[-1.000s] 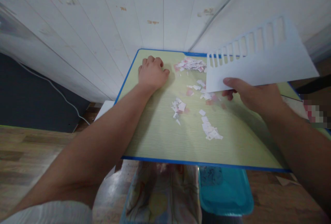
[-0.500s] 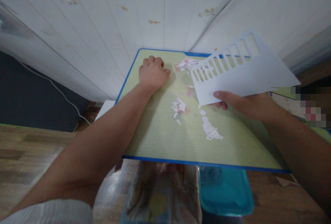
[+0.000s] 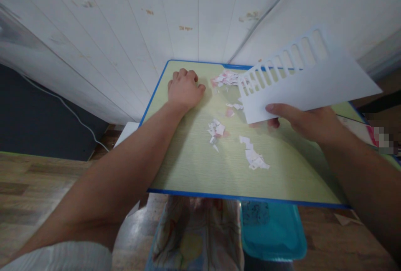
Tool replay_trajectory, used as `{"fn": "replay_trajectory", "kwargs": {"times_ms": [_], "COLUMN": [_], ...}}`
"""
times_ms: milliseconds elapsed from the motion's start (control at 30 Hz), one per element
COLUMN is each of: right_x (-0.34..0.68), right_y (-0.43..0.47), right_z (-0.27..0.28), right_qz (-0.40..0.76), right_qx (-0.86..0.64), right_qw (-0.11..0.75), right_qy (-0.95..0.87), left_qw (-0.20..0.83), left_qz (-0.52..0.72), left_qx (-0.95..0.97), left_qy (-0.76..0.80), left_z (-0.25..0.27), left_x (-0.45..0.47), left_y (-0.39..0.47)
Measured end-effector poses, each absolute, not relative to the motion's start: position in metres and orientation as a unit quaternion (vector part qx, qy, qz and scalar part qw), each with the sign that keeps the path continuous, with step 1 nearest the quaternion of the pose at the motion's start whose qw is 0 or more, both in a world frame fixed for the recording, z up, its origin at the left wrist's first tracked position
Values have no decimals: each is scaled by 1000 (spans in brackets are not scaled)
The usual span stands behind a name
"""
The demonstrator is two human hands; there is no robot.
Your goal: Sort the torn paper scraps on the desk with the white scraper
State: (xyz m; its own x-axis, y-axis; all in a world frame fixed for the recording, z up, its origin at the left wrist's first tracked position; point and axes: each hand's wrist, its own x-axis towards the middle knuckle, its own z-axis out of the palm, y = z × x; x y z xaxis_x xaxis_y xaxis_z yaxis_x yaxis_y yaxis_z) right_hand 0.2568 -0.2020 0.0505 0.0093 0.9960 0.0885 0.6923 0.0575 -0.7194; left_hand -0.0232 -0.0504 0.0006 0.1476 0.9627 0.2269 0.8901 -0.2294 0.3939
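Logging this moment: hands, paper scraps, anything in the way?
Right hand gripping slotted white sheet. Left hand on tabletop. Paper scraps in several clusters. Sheet partly hides far cluster.

The table here has a pale green top, trimmed with a blue edge. White and pinkish paper scraps are strewn over it, piled thickest towards the back, and the left hand rests near its far left corner.

White plank wall beyond left hand, green table under it; dark panel farther left; wood floor below.
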Motion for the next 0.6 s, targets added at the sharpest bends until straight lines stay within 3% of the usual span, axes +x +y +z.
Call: {"fn": "replay_trajectory", "kwargs": {"times_ms": [200, 433, 600], "right_x": [248, 254, 254], "right_y": [-209, -212, -242], "right_z": [49, 51, 55], "right_qz": [283, 149, 157], "right_qx": [-646, -665, -647], "right_qw": [237, 399, 411], "right_qy": [-669, -614, -623], "left_qw": [75, 60, 62], "left_qz": [226, 212, 227], "left_qx": [752, 755, 758], "left_qy": [615, 617, 608], "left_z": [-1, -1, -4], "left_x": [-23, -22, -23], "left_y": [-50, -50, -49]}}
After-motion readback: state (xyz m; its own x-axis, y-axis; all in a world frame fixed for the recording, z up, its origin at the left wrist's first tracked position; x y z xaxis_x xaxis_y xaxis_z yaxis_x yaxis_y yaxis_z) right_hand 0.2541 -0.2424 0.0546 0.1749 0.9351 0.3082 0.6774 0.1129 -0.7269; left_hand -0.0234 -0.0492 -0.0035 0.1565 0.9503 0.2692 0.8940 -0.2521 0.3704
